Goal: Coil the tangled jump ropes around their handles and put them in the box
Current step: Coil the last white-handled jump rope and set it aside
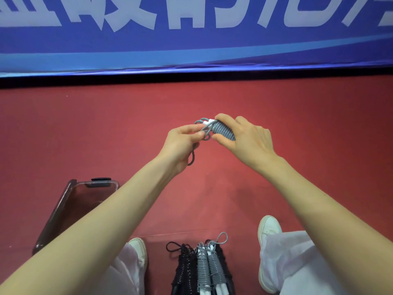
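Writing: large white characters [127, 13] are running across a blue banner [191, 45] at the far edge of the floor. Their tops are cut off, so they cannot be read. No brand or label is showing on the ropes.
Task thing: a grey jump rope [223, 129], wound in tight turns round its handle, is being held in the air over the red floor [297, 116], in front of the person.
Axis: the bundle's long axis is slanting from upper left to lower right in the view. Its white handle tip [209, 120] is pointing up and left, toward the banner, with loose grey loops spilling from that end.
Right hand [248, 141]: it is gripping the wound bundle, fingers over the top and thumb beneath.
Left hand [180, 143]: it is pinching the loose grey loops between thumb and fingers. A black cord [192, 156] is dangling below its palm.
Stored ropes: coiled bundles [204, 269], black and grey, are lying side by side between two white shoes [268, 241], loops toward the banner. What they are lying in cannot be told.
Clear plastic piece [70, 205]: tinted, with a black clip, it is sitting on the floor to the left. Whether it is box or lid is unclear.
In the way: the right hand's fingers are covering much of the bundle, and the left forearm is crossing the clear plastic piece.
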The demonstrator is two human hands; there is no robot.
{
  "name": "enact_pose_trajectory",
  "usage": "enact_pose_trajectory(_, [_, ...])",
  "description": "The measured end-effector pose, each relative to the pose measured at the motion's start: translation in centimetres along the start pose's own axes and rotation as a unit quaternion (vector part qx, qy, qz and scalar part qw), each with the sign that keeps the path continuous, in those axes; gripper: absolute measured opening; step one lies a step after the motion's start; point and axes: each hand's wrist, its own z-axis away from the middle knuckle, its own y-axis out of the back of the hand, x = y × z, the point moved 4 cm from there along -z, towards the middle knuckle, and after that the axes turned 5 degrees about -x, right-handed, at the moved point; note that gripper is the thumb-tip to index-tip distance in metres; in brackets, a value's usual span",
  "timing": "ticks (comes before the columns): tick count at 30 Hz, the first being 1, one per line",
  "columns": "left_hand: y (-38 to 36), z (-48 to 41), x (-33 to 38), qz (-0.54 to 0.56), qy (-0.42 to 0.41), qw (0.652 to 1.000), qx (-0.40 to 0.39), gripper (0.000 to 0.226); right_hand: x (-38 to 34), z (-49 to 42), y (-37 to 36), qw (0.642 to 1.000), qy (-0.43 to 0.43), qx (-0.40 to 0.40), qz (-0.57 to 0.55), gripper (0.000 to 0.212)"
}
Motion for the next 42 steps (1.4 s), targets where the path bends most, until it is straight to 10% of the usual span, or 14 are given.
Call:
enact_pose_trajectory(4, [1.1,-0.4,0.5,-0.002,-0.051,0.996,0.075,0.024,1.0,-0.3,0.2,0.999,-0.024,0.014,-0.036,0.048])
enact_pose_trajectory(13, [0.2,-0.4,-1.6,-0.031,0.013,0.999,-0.029,0.010,4.3,-1.5,-0.5,0.950,-0.136,0.023,-0.279,0.040])
enact_pose_trajectory(23, [-0.4,-0.4,-0.8,-0.271,-0.005,0.956,-0.115,0.031,1.2,-0.2,-0.8,0.999,-0.004,0.009,0.053,0.053])
enact_pose_trajectory(32, [-0.4,-0.8,-1.0,0.084,0.063,0.984,-0.146,0.016,0.6,-0.1,-0.4,0.998,-0.006,0.032,0.046,0.053])
enact_pose_trajectory(42, [-0.1,-1.1,-1.1,-0.002,0.042,0.985,-0.167,0.022,0.8,-0.5,0.5,0.964,-0.034,0.029,-0.263,0.038])
